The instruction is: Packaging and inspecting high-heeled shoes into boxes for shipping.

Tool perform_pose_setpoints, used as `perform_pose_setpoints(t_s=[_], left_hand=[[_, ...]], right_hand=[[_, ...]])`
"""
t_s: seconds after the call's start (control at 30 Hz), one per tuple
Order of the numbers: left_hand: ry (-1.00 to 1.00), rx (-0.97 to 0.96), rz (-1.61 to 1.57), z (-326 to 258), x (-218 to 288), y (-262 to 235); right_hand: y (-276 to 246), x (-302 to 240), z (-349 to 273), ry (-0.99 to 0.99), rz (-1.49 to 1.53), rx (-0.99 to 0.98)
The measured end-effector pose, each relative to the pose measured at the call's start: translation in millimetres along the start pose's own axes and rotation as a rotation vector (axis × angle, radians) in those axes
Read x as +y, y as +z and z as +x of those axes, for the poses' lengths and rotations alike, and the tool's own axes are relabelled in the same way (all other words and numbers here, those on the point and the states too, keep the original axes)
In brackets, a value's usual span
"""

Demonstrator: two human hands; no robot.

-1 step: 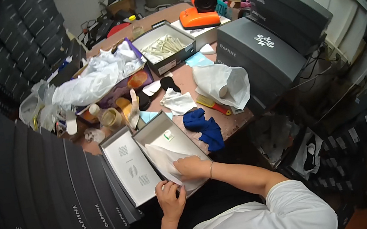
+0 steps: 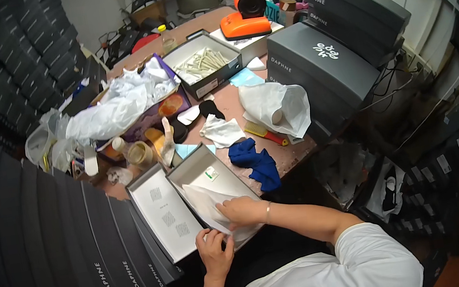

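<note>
An open grey shoebox (image 2: 228,173) with a pale inside lies at the table's near edge. White tissue paper (image 2: 202,200) is bunched along its left side and near end. My right hand (image 2: 241,210) reaches into the box, its fingers closed on the tissue; the fingertips are partly hidden. At the box's near left corner, my left hand (image 2: 215,251) has its fingers bent over the rim, thumb apart on the near side. The box's white-lined lid (image 2: 163,222) lies inside up to the left, touching the box. What the tissue covers cannot be seen.
Stacked dark shoeboxes (image 2: 95,235) crowd the left; two large grey boxes (image 2: 318,65) stand right. Beyond my box are a blue cloth (image 2: 255,163), a brush (image 2: 266,134), a jar (image 2: 139,153), a white paper-filled bag (image 2: 277,106), a box of pale sticks (image 2: 203,64) and an orange machine (image 2: 245,24).
The whole view has shifted slightly. Both hands stay at the box in nearly the same pose, the right one still on the tissue paper.
</note>
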State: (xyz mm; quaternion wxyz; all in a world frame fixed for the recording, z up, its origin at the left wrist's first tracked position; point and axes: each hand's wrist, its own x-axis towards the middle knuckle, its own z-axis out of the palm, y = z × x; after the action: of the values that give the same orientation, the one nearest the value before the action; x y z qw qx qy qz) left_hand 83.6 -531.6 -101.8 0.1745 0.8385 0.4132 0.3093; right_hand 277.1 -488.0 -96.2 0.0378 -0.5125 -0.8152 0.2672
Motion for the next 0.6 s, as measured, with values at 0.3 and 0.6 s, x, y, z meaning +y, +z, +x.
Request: perform_pose_setpoints(t_s=[0.3,0.6], left_hand=[[0.033,-0.156,0.132,-3.5,22.2,3.9],[-0.437,-0.173,-0.892,92.6,41.2,2.9]], right_hand=[[-184.3,177.0,-74.0,0.354,-0.858,0.753],[-270.2,139.2,-23.3,0.036,-0.764,0.632]])
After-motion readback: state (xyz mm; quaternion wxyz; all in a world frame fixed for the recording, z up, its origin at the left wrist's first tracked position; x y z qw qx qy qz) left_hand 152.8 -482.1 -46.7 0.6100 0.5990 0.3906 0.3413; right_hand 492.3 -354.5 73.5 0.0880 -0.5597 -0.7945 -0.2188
